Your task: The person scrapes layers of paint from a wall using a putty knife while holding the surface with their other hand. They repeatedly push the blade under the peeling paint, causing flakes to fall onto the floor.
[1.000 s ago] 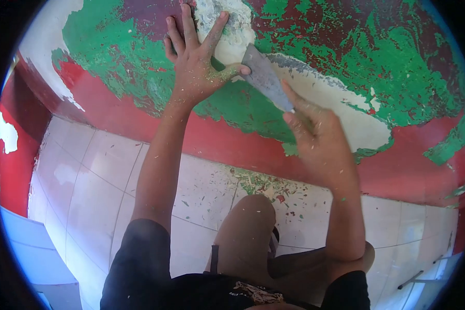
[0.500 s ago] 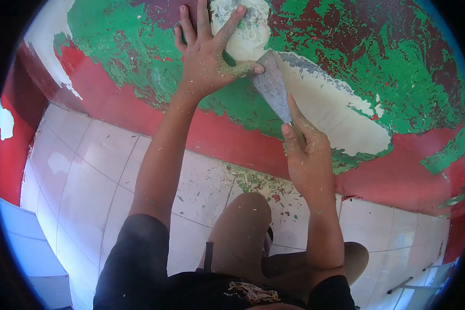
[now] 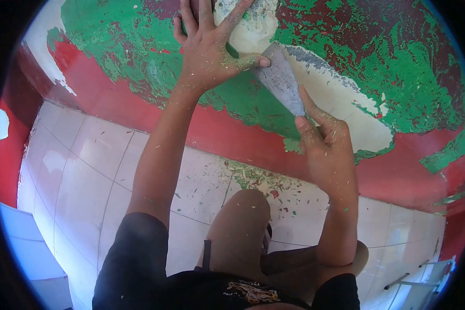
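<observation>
My right hand [image 3: 325,137] is closed round the handle of a paint scraper [image 3: 281,77], the handle itself mostly hidden by the fingers. The scraper's wide grey blade points up and left against the wall [image 3: 232,119], its edge beside a bare cream patch [image 3: 256,31]. My left hand [image 3: 206,57] lies spread on the wall left of that patch, its thumb touching or just over the blade's left corner. Flecks of paint cling to both hands. Green paint with ragged edges surrounds the patch, and a second bare pale strip [image 3: 341,98] runs down to the right.
Paint flakes [image 3: 263,181] lie in a pile on the white tiled floor [image 3: 150,160] along the wall's foot. My bent knee [image 3: 245,206] is close below. A metal-framed object [image 3: 418,284] stands at the lower right, and pale blue panels [image 3: 28,248] are at the lower left.
My right hand and the scraper have shifted slightly right, with the blade tilted more to the left. My left hand stays spread on the wall, nearly in place.
</observation>
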Demonstrator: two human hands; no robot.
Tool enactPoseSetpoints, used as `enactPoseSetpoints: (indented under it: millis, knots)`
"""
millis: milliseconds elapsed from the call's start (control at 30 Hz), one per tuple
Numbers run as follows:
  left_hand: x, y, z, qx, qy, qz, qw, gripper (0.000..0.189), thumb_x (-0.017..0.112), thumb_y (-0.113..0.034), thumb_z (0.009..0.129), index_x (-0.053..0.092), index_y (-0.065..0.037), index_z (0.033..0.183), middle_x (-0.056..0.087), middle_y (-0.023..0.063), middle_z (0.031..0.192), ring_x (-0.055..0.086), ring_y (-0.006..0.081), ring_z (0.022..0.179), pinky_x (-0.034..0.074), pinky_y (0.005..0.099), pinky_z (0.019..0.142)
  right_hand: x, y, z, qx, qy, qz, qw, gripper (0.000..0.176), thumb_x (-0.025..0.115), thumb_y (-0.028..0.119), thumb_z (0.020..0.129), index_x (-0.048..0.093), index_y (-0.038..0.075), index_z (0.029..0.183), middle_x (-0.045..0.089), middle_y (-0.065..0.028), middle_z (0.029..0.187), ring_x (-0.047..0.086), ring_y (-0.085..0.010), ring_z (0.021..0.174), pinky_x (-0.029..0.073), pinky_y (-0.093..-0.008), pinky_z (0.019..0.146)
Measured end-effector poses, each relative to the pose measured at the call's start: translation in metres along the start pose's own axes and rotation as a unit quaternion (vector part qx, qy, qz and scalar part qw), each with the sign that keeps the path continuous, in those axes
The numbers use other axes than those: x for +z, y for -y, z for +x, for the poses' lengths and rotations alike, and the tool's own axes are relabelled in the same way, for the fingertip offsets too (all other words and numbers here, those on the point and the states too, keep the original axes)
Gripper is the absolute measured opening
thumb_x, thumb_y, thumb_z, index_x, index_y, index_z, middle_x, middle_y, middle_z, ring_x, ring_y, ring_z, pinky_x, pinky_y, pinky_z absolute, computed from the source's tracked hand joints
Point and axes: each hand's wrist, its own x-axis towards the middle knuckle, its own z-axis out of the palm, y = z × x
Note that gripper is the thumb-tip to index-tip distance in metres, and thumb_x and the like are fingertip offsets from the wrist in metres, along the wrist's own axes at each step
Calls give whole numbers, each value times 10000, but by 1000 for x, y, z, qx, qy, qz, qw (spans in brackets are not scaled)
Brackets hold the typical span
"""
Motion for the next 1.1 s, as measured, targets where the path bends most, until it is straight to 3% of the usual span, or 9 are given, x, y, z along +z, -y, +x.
enactPoseSetpoints:
  millis: [133,200,333,400,467,533,667,733,1100]
  knots:
    - [-1,0,1,10,-6,-1,1000,1166,607,-965,628,449,-285,1562,-63,245,1698,-68,551,1528,7,735,1159,-15,14,1,1,12,-50,999,458,582,116,1025,527,102,1479,657,-298,1256,646,-213,1168,469,-347,985]
    - [-1,-2,0,0,0,-7,1000,1173,601,-967,631,429,-288,1572,-74,243,1698,-70,545,1531,2,728,1163,-23,25,4,71,61,-62,994,447,579,118,1023,537,100,1468,661,-316,1196,696,-247,1059,490,-348,936]
    - [6,6,-1,10,-5,-4,1000,1173,597,-965,640,405,-295,1584,-88,239,1699,-78,546,1529,-5,726,1164,-48,24,30,47,115,-125,984,440,583,130,1017,552,111,1455,666,-319,1037,706,-301,881,504,-366,839]
    - [6,10,1,25,-7,15,1000,1176,594,-963,648,386,-296,1593,-100,242,1697,-85,549,1527,-11,724,1164,-44,14,45,-111,98,-116,982,436,581,141,1013,563,129,1449,640,-297,898,644,-371,752,487,-393,752]
    - [-1,0,1,5,16,-23,1000,1174,589,-962,654,379,-294,1597,-101,247,1695,-85,557,1524,-8,724,1164,-33,14,28,-94,71,-129,985,439,581,145,1013,561,132,1451,639,-288,885,638,-393,768,483,-403,752]
    - [9,2,-1,31,-60,0,998,1156,738,-870,582,412,-369,1571,-23,219,1713,-7,579,1518,35,679,1182,-24,9,11,-79,45,-142,986,443,582,149,1012,559,136,1454,637,-280,873,631,-414,785,480,-413,753]
    - [6,0,-2,47,-79,-10,996,1133,731,-864,600,416,-370,1569,-10,222,1712,9,576,1519,50,684,1178,-13,-6,1,-78,9,-58,995,449,572,166,1024,537,130,1471,634,-288,899,590,-457,794,490,-428,776]
    - [0,1,0,4,14,19,1000,1173,596,-957,656,382,-288,1596,-100,253,1693,-79,559,1523,1,726,1164,-10,-8,-1,-63,2,-58,996,451,569,172,1028,531,129,1476,631,-291,900,584,-460,794,492,-430,784]
    - [1,-2,0,-2,2,9,1000,1169,605,-961,635,413,-299,1579,-65,257,1694,-64,550,1529,14,729,1165,11,-2,-7,-32,-45,-76,996,452,554,181,1038,518,115,1484,612,-273,822,599,-382,705,490,-434,744]
